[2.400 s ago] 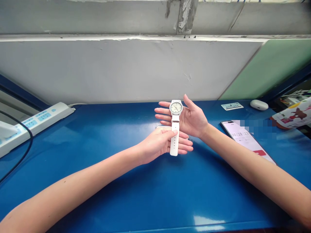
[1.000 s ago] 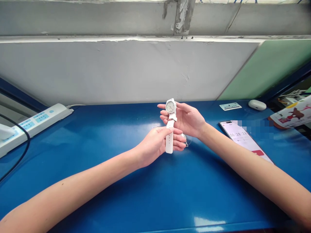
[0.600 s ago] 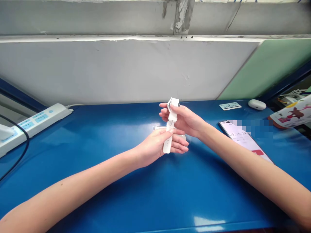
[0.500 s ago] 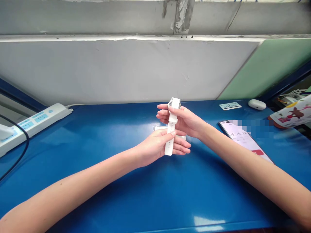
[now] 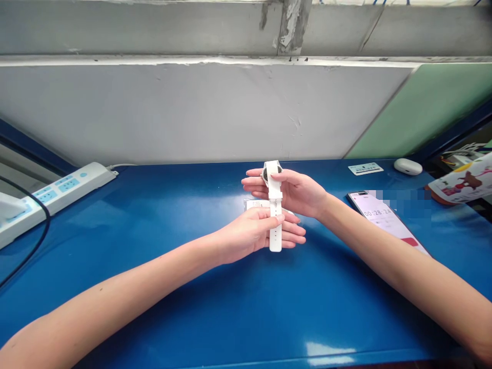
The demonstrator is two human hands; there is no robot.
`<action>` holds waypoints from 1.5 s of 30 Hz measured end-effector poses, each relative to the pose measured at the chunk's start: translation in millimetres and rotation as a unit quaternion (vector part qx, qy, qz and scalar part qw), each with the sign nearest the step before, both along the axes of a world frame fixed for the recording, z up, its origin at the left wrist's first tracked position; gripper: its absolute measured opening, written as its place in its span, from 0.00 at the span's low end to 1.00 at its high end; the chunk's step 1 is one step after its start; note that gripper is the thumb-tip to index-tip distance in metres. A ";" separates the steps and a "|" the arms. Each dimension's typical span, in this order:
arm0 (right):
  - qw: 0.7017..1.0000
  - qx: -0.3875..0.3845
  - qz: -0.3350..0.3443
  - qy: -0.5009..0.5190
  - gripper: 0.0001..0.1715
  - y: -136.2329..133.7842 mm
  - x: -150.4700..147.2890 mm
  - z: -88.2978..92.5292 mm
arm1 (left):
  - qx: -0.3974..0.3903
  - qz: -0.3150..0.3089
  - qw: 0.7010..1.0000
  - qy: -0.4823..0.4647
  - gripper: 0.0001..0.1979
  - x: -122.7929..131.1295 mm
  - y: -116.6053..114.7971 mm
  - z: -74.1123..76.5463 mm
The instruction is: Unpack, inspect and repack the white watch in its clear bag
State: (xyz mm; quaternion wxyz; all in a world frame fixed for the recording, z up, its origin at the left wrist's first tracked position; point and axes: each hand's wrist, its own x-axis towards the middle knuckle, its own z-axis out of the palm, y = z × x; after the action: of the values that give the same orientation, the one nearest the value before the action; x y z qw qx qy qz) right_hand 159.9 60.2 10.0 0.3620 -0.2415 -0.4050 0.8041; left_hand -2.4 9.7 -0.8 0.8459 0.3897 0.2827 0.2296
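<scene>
The watch is held up over the middle of the blue table, toward the far side, its strap running from far to near. The left hand pinches the near, holed end of the strap, thumb on top and fingers spread out to the right beneath. The right hand holds the far end, thumb laid on the strap by the case, fingers reaching left behind it. A printed packet lies partly hidden behind the left hand. On the right are a phone showing a timer, partly covered by the right forearm, and, farther off, a card just beside a white case. A power strip and black cable are at left.
</scene>
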 end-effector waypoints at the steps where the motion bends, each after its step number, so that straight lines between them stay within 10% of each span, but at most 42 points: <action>1: 1.000 -0.006 0.000 -0.001 0.18 -0.7 0.1 1.4 | -0.003 -0.003 1.000 -0.001 0.13 0.0 0.1 0.1; 14: 0.986 0.051 -0.157 -0.015 0.23 14.8 25.7 20.4 | 0.019 -0.100 0.995 -0.005 0.35 3.1 -14.2 11.4; 22: 0.985 0.079 -0.154 -0.025 0.10 11.8 19.2 17.3 | 0.001 0.070 0.996 -0.051 0.36 4.1 -2.6 6.2; 27: 0.981 0.139 -0.104 -0.086 0.14 9.1 14.7 7.3 | 0.039 0.134 0.989 -0.058 0.25 5.0 5.4 2.1; 33: 0.938 0.251 -0.196 -0.140 0.10 5.3 12.2 3.3 | 0.068 0.147 0.987 -0.013 0.13 4.8 7.4 0.4; 45: 0.957 0.203 -0.098 -0.180 0.17 1.0 7.4 -1.3 | 0.052 0.100 0.993 -0.027 0.12 2.9 7.2 -5.4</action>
State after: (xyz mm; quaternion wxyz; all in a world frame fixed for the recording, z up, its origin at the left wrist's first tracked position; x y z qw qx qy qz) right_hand 167.3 61.2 8.7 0.4013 -0.3423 -0.5928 0.6086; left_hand 0.5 16.9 -6.1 0.8043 0.3971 0.2853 0.3378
